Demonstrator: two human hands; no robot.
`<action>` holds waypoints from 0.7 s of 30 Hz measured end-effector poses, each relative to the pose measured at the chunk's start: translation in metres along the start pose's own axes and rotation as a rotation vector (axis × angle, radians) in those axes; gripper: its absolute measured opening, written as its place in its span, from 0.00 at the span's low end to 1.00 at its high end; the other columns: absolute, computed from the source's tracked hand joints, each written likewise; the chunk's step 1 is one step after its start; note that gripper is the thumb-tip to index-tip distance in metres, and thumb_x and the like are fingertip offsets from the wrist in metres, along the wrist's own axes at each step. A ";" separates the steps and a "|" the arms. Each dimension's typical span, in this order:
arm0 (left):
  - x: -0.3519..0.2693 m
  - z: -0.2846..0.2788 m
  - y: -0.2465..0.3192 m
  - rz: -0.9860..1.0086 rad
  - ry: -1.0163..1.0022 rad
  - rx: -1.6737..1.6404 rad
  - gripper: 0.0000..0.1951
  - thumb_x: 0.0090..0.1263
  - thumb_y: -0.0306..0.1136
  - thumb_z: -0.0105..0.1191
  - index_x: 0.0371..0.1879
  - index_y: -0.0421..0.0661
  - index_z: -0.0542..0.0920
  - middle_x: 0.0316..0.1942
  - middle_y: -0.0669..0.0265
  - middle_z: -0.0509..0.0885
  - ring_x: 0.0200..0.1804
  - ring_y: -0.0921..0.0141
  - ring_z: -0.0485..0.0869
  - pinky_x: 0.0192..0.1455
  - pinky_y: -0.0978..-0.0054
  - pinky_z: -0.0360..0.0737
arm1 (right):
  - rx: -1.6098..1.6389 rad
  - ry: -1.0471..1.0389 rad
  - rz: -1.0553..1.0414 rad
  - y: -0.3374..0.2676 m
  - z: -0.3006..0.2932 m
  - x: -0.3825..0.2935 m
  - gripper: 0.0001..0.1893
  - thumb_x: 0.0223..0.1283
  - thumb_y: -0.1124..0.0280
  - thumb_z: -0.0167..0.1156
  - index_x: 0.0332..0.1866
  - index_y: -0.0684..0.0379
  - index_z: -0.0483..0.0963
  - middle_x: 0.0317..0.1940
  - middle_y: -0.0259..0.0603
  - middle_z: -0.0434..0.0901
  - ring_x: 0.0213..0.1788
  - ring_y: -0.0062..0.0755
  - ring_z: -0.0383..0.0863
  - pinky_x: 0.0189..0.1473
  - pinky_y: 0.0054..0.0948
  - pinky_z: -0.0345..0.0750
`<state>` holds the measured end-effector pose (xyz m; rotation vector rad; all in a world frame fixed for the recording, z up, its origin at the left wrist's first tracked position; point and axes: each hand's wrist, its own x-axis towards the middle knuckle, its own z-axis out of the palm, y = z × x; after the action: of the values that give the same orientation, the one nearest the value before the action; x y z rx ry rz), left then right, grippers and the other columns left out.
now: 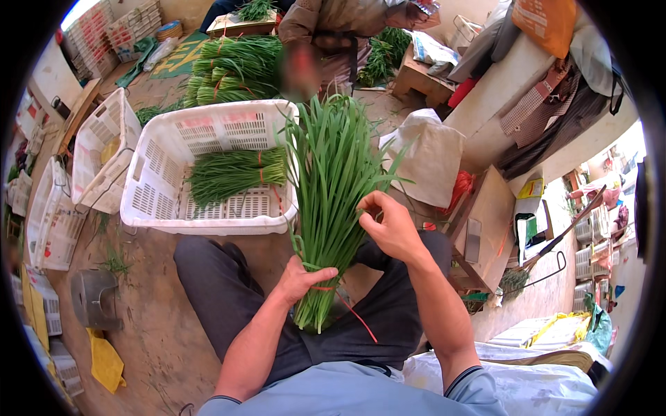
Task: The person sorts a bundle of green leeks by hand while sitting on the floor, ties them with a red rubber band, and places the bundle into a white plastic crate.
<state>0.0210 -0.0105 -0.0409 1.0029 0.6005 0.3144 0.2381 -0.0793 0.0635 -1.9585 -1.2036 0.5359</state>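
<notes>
My left hand grips a large bundle of garlic chives near its base, the thumb lying across the stems. Just below that thumb, a red tie circles the pale cut ends, and its loose tail hangs to the right. Between my knees the bundle stands tilted, leaf tips pointing away from me. At its right side, the thumb and forefinger of my right hand pinch a chive leaf. Left of the bundle, a white plastic crate holds tied chive bundles lying flat.
Beyond the crate lies a pile of tied chives, beside a person facing me. More crates and a grey plastic stool stand left. On the right are a white sack and a wooden stand bearing a phone.
</notes>
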 end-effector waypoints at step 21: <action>0.003 -0.007 -0.009 -0.002 -0.014 0.141 0.28 0.60 0.28 0.77 0.59 0.37 0.82 0.50 0.60 0.89 0.49 0.66 0.89 0.48 0.65 0.90 | 0.233 -0.048 -0.023 -0.018 -0.086 0.057 0.13 0.69 0.69 0.55 0.47 0.65 0.85 0.33 0.36 0.84 0.33 0.22 0.79 0.37 0.26 0.76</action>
<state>0.0188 -0.0093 -0.0521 1.1388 0.6171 0.2659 0.3133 -0.0577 0.1332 -1.7417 -1.1375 0.6827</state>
